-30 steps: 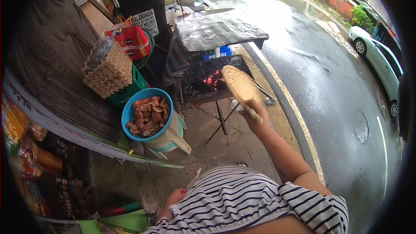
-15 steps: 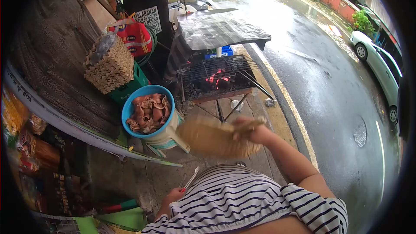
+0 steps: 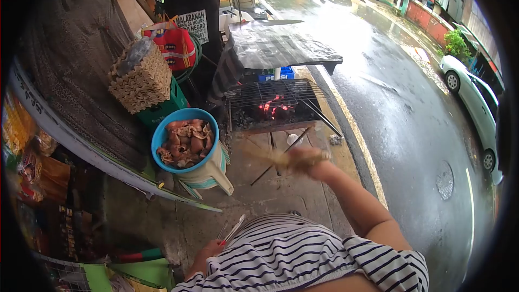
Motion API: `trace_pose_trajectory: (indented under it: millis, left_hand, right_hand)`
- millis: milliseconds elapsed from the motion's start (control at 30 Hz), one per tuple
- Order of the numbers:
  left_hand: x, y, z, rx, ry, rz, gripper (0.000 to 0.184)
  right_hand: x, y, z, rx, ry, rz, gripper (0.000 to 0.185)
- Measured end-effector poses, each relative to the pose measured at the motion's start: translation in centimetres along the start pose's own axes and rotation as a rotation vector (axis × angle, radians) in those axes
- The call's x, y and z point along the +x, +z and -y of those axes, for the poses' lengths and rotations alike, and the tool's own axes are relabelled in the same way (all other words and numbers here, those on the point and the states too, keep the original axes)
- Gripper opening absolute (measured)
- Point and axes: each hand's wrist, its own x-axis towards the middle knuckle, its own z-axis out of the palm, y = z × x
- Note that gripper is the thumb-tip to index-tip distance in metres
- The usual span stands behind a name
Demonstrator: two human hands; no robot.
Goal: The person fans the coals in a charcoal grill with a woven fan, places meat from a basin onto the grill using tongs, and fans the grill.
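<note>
Worker's view of a roadside charcoal grill, near to far. Nearest, the left hand (image 3: 207,254), beside the striped shirt (image 3: 286,251), is closed around a slim utensil (image 3: 234,229) with a red part; its exact kind cannot be told. Farther out, the right hand (image 3: 309,163) grips the handle of a woven fan (image 3: 265,154), blurred and seen nearly edge-on, in front of the grill. Beneath the fan, bare pavement (image 3: 259,197) gives open room between the shirt and the grill legs. To the left, a blue basin (image 3: 157,148) of meat pieces (image 3: 186,141) sits on a plastic stool (image 3: 219,178); its rim stands apart from the fan. Beyond lies the grill (image 3: 257,91), glowing coals (image 3: 275,106) under its wire grate. A pale strip (image 3: 354,132) edges the pavement on the right, with wet road (image 3: 400,130) open beyond it. A draped cover (image 3: 281,46) overhangs the grill's far edge.
</note>
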Motion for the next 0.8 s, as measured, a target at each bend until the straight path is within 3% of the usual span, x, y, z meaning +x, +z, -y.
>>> trace_pose_trajectory:
  millis: [67, 100, 200, 233, 267, 333, 433, 467, 533, 600, 633, 667, 733, 767, 800]
  left_hand:
    - [-0.8, 0.3, 0.6, 0.046, 0.084, -0.039, 0.037]
    - [-1.0, 0.3, 0.5, 0.049, 0.089, -0.035, 0.037]
    - [-5.2, 0.0, -3.3, 0.1, -0.034, -0.056, 0.038]
    - [-2.0, 0.5, 0.4, 0.101, 0.044, -0.039, 0.039]
    - [-2.4, 0.2, -0.2, 0.088, 0.045, -0.023, 0.04]
    - [-4.3, -0.5, -1.3, 0.07, 0.038, 0.018, 0.041]
    - [-3.7, 0.4, 0.8, 0.031, -0.021, -0.077, 0.04]
    - [-3.8, 0.5, 0.7, 0.022, -0.038, -0.094, 0.04]
    - [-3.2, 0.1, 0.8, 0.073, -0.05, -0.138, 0.04]
    - [-4.0, -0.2, 1.6, 0.037, -0.028, -0.118, 0.041]
    - [-4.4, -0.2, 1.4, 0.04, -0.026, -0.149, 0.041]
    - [-4.9, -0.2, 1.1, 0.048, -0.026, -0.176, 0.041]
    - [-6.2, -0.8, 0.5, 0.075, -0.054, -0.19, 0.041]
    - [-6.9, -1.2, -0.2, 0.089, -0.078, -0.179, 0.041]
    - [-7.1, -1.1, -0.5, 0.097, -0.098, -0.171, 0.041]
  right_hand:
    - [-1.1, -2.1, 3.1, 0.716, -0.149, 0.232, 0.029]
    - [-1.3, -1.1, 1.6, 0.656, 0.028, -0.031, 0.029]
    - [0.9, 0.0, -2.6, 0.638, 0.231, -0.543, 0.024]
    - [-0.1, 0.8, -2.4, 0.533, 0.252, -0.46, 0.024]
    - [-0.7, 0.2, -0.7, 0.471, 0.079, -0.301, 0.024]
    - [-2.1, -2.3, 3.7, 0.596, -0.049, 0.123, 0.024]
    - [-1.9, 0.2, -1.9, 0.587, 0.166, -0.186, 0.021]
    - [-0.9, -1.5, -1.3, 0.722, 0.236, -0.402, 0.02]
    - [-0.6, -2.2, -0.9, 0.571, 0.552, -0.493, 0.017]
    - [-1.8, -0.1, 1.4, 0.435, 0.206, -0.254, 0.021]
    - [-2.1, -1.5, 4.3, 0.419, 0.057, 0.036, 0.027]
    - [-2.3, -2.0, 5.8, 0.632, -0.029, 0.299, 0.035]
    - [-2.1, 0.8, 1.9, 0.387, -0.042, -0.031, 0.036]
    - [-1.4, 2.0, -0.6, 0.423, 0.189, -0.285, 0.029]
    - [-0.6, 1.3, -0.7, 0.713, 0.293, -0.497, 0.022]
